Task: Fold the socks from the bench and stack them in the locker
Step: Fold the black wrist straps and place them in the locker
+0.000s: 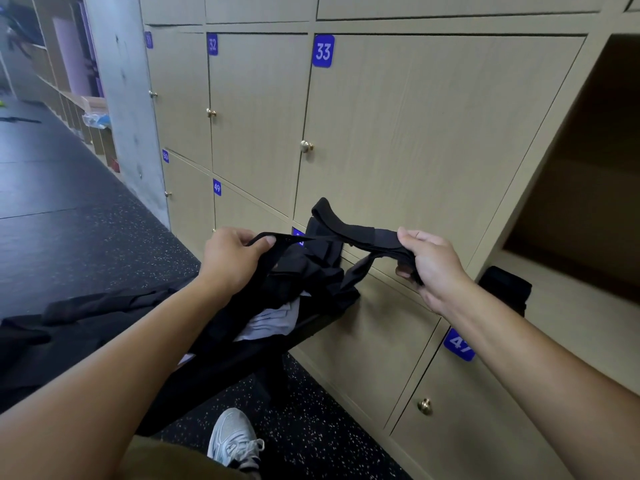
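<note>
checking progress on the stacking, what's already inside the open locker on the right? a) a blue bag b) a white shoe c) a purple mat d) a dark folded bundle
d, a dark folded bundle sits on the floor of the open locker, near its front edge.

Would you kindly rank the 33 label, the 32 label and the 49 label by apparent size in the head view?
Largest to smallest:
33 label
32 label
49 label
Nearness to the camera likely explains the differences.
</note>
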`<state>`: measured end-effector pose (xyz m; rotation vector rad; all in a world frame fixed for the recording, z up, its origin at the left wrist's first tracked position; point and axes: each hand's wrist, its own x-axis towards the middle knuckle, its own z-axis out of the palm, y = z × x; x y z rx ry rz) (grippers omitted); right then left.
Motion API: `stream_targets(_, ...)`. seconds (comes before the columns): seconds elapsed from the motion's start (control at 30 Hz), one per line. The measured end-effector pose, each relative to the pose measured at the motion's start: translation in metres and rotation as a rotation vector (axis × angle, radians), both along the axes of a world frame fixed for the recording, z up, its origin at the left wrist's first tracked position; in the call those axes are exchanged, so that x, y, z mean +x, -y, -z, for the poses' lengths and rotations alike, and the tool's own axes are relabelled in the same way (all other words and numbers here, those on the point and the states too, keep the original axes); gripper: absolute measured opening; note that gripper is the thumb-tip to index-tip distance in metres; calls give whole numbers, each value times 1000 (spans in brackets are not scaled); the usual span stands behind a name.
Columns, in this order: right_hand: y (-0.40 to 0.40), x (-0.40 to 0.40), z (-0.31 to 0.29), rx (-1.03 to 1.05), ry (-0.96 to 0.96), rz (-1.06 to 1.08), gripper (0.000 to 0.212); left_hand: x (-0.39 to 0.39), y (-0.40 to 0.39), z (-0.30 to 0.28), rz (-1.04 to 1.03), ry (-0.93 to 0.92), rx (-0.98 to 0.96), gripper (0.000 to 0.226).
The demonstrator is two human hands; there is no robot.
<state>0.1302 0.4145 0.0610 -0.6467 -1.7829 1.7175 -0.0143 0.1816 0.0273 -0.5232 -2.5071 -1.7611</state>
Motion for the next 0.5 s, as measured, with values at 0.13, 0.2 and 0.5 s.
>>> stream_targets(0.13,4,-4,3,32,15,13,19,-3,4,1,-44,108,79,28)
stream_targets(0.2,6,-6,3,44,11,23,17,-5,6,3,-58,149,117,26)
stream_targets(0.5,13,-15,3,68,-21,99,17,-5,6,4,-128,310,223,21)
